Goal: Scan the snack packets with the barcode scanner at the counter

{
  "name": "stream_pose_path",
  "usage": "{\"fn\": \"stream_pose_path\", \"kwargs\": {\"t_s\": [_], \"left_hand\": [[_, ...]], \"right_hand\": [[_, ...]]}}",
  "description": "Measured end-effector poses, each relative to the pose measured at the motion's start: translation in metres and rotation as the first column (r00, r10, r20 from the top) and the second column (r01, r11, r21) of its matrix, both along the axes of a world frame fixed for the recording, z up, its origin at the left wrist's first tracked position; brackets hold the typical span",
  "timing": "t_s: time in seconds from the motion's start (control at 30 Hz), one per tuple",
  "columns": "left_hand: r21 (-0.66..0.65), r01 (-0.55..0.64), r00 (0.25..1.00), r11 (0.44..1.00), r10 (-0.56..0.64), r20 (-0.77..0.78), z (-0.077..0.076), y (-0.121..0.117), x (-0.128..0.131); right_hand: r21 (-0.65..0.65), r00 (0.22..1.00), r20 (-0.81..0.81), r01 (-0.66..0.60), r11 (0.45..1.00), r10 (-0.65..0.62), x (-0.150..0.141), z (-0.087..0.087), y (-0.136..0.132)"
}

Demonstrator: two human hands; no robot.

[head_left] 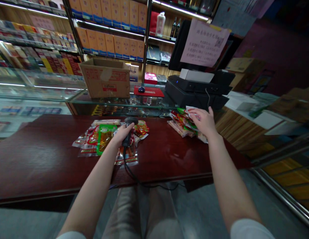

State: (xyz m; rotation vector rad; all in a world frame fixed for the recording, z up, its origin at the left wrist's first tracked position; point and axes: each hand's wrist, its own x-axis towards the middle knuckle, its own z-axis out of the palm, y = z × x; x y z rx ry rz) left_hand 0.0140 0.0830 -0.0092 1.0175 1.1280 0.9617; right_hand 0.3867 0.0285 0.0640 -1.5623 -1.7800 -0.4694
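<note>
My left hand (122, 133) is wrapped round a black barcode scanner (127, 142), its head pointing away from me and its cable running down over the counter edge. Under and around it lies a spread of snack packets (91, 137), one with a bright green border (106, 138). On the right, my right hand (203, 121) rests over a second heap of snack packets (180, 125). Its thumb and fingers close on a white-edged snack packet (190, 109) at the top of that heap, while one finger sticks up. The fingertips are partly hidden among the wrappers.
Both heaps lie on a dark red wooden counter (154, 156). Behind it stand an open cardboard box (107, 79), a glass display case (149, 103) and a black till (196, 91) beneath a screen bearing a paper notice (204, 43). The scanner cable (134, 177) hangs near my legs.
</note>
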Motion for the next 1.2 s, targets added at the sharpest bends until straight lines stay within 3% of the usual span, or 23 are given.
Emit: {"fn": "stream_pose_path", "kwargs": {"t_s": [0.07, 0.13, 0.2, 0.23, 0.27, 0.3, 0.43, 0.6, 0.83, 0.9, 0.97, 1.03, 1.07, 1.13, 1.2], "left_hand": [[-0.038, 0.024, 0.998, 0.999, -0.026, -0.062, 0.001, 0.0, 0.0], [-0.07, 0.032, 0.998, 0.997, -0.036, -0.059, -0.001, 0.001, 0.001], [-0.067, 0.027, 0.999, 0.997, -0.028, -0.019, -0.004, 0.003, 0.005], [-0.053, 0.025, 1.0, 0.998, -0.024, 0.005, -0.006, 0.004, 0.008], [-0.036, 0.028, 0.999, 0.999, -0.027, 0.03, -0.009, 0.006, 0.01], [-0.019, 0.039, 0.998, 0.999, -0.038, 0.053, -0.012, 0.008, 0.013], [0.048, 0.081, 0.986, 0.996, -0.087, 0.144, -0.017, 0.012, 0.018], [0.009, 0.094, 0.972, 0.996, -0.093, 0.215, -0.01, 0.011, 0.007], [-0.028, 0.051, 0.983, 0.998, -0.045, 0.178, 0.004, 0.0, 0.003], [-0.012, 0.033, 0.989, 0.999, -0.031, 0.146, 0.005, -0.003, 0.007], [0.029, 0.027, 0.991, 0.999, -0.031, 0.128, 0.005, -0.006, 0.012], [0.087, 0.047, 0.99, 0.995, -0.058, 0.129, 0.004, -0.01, 0.017], [0.111, 0.066, 0.989, 0.992, -0.08, 0.128, 0.004, -0.012, 0.019], [0.148, 0.106, 0.986, 0.983, -0.124, 0.116, 0.003, -0.016, 0.022], [0.171, 0.136, 0.983, 0.976, -0.154, 0.099, 0.003, -0.02, 0.025]], "right_hand": [[-0.006, 0.995, -0.053, -0.085, 0.996, 0.084, -0.024, -0.003, 0.0], [-0.137, 0.966, -0.163, -0.224, 0.965, 0.201, -0.054, -0.019, 0.007], [-0.387, 0.905, -0.347, -0.378, 0.841, 0.247, -0.087, -0.045, 0.021], [-0.491, 0.883, -0.425, -0.41, 0.769, 0.199, -0.103, -0.06, 0.03], [-0.554, 0.877, -0.467, -0.394, 0.733, 0.118, -0.118, -0.074, 0.04], [-0.572, 0.881, -0.465, -0.369, 0.733, 0.081, -0.131, -0.087, 0.05], [-0.605, 0.915, -0.397, -0.202, 0.77, -0.073, -0.17, -0.116, 0.084], [-0.673, 0.911, -0.368, -0.123, 0.729, -0.186, -0.173, -0.12, 0.106], [-0.618, 0.85, -0.497, -0.204, 0.759, -0.176, -0.13, -0.125, 0.098], [-0.548, 0.724, -0.667, -0.319, 0.773, -0.174, -0.11, -0.127, 0.085], [-0.37, 0.43, -0.891, -0.502, 0.782, -0.146, -0.09, -0.128, 0.069], [-0.146, 0.12, -0.988, -0.595, 0.79, -0.093, -0.076, -0.13, 0.055], [-0.074, 0.045, -0.997, -0.602, 0.795, -0.058, -0.072, -0.131, 0.05], [0.003, 0.021, -1.0, -0.592, 0.806, 0.019, -0.07, -0.133, 0.047], [0.015, 0.094, -0.992, -0.568, 0.823, 0.084, -0.074, -0.136, 0.05]]}}
